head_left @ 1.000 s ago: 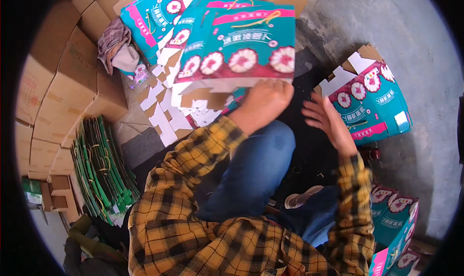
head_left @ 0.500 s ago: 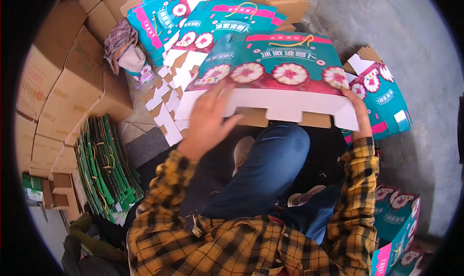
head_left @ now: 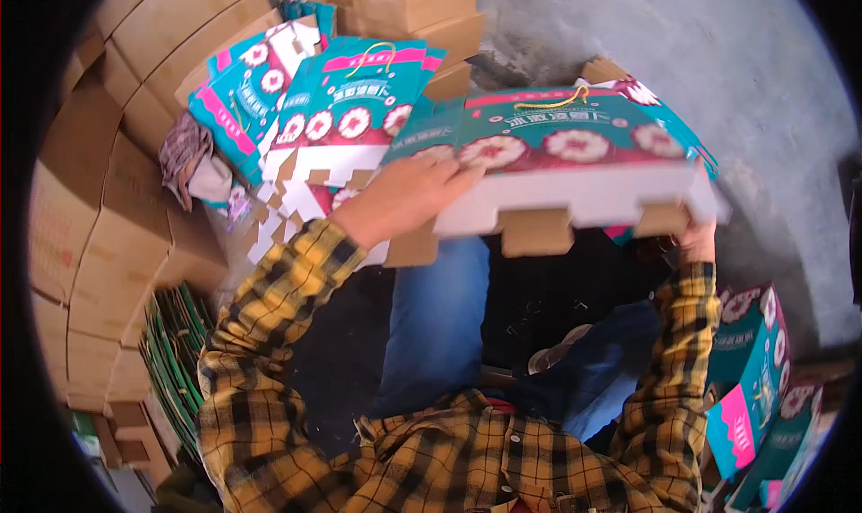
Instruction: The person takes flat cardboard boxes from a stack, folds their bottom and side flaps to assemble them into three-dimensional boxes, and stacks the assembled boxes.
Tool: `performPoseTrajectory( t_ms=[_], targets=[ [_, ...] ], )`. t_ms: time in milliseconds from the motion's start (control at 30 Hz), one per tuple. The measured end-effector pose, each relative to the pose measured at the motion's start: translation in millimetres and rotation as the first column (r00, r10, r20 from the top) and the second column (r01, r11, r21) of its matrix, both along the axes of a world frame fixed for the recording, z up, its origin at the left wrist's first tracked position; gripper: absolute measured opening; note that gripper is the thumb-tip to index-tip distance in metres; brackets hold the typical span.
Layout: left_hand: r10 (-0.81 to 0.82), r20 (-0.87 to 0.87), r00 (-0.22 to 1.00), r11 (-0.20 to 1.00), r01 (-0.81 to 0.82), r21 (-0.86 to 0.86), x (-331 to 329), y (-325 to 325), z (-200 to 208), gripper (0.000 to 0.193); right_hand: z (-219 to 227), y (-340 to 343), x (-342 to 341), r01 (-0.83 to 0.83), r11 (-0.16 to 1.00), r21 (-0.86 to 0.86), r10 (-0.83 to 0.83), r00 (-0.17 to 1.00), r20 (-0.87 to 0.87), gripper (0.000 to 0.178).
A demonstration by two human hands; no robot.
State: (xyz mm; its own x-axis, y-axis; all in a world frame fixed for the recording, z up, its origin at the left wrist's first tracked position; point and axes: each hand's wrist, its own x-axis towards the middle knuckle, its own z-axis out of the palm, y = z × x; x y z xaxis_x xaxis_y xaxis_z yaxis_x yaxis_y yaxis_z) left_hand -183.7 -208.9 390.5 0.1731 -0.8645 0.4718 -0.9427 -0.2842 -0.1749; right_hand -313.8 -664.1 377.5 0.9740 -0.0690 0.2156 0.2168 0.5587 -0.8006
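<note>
A teal and magenta gift box (head_left: 548,140) with a yellow cord handle is held up over my knees. It is partly flattened, and its white and brown bottom flaps (head_left: 537,232) hang open toward me. My left hand (head_left: 404,194) lies across the box's lower left edge, fingers on the printed face, its thumb hidden. At the lower right corner my right hand (head_left: 699,230) grips the edge beside a flap, its fingers partly hidden and blurred.
More flat teal boxes (head_left: 346,86) lie beyond on the left. Brown cartons (head_left: 126,207) are stacked along the left, with folded green bags (head_left: 171,360) beside them. Assembled teal boxes (head_left: 750,369) stand at lower right. A bundled cloth (head_left: 189,158) rests near the cartons.
The box has tilted, and its bottom flaps now stick out farther toward me. My left hand has closed in on its lower left edge. The view has turned to the right.
</note>
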Motion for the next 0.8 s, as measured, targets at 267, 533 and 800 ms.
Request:
performPoseTrajectory(
  t_ms=[267, 533, 800],
  targets=[
    [0.164, -0.482, 0.861, 0.975, -0.217, -0.056, -8.2, -115.4, 20.1, 0.019, 18.0, 115.1, -21.5, 0.179, 0.868, -0.463, -0.276, 0.950, -0.149, 0.085],
    [0.145, -0.674, 0.725, 0.962, -0.263, -0.077, -106.6, -169.5, -116.6, 0.015, -76.8, 99.2, -13.8, 0.331, 0.398, -0.856, -0.470, 0.874, 0.119, 0.054],
    [0.277, -0.839, 0.468, 0.909, -0.411, 0.071, -99.7, -144.5, -158.9, 0.045, -160.9, 65.9, -22.2, 0.203, 0.500, -0.842, -0.550, 0.826, -0.127, 0.033]
  ],
)
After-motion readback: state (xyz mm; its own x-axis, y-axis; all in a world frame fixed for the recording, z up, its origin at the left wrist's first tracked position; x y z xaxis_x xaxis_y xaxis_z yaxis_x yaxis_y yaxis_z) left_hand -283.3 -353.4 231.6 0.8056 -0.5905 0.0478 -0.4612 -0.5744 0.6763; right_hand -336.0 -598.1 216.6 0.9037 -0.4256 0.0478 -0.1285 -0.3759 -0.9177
